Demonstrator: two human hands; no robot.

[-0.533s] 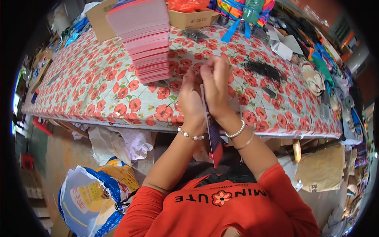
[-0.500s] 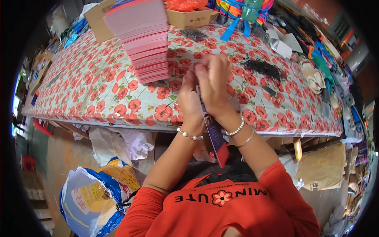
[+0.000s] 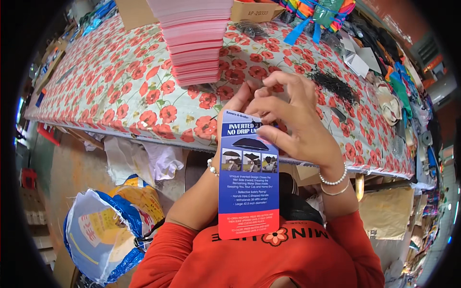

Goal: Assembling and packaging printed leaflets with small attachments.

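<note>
A tall printed cardboard tag point(image 3: 248, 192), blue with a red lower end and umbrella pictures, hangs upright in front of my chest. My left hand point(image 3: 235, 105) grips its top from behind; most of that hand is hidden by the tag. At the tag's upper right corner is my right hand point(image 3: 297, 120), fingers bent and thumb over the printed front. Between that thumb and the forefinger shows a small dark piece point(image 3: 258, 121), too small to make out. Beyond my hands stands a tall stack of pink-edged tags point(image 3: 196, 48).
A flower-patterned cloth covers the table point(image 3: 110, 96). On it lie a heap of thin black pieces point(image 3: 333, 86), a cardboard box point(image 3: 257, 12) and a rainbow-coloured bundle point(image 3: 317, 12). An open woven sack point(image 3: 105, 235) stands on the floor at left. Cloth and bags crowd the right side.
The tag has turned from edge-on to show its printed front. My right hand has shifted right and its fingers have spread away from the left hand. The view has tilted slightly.
</note>
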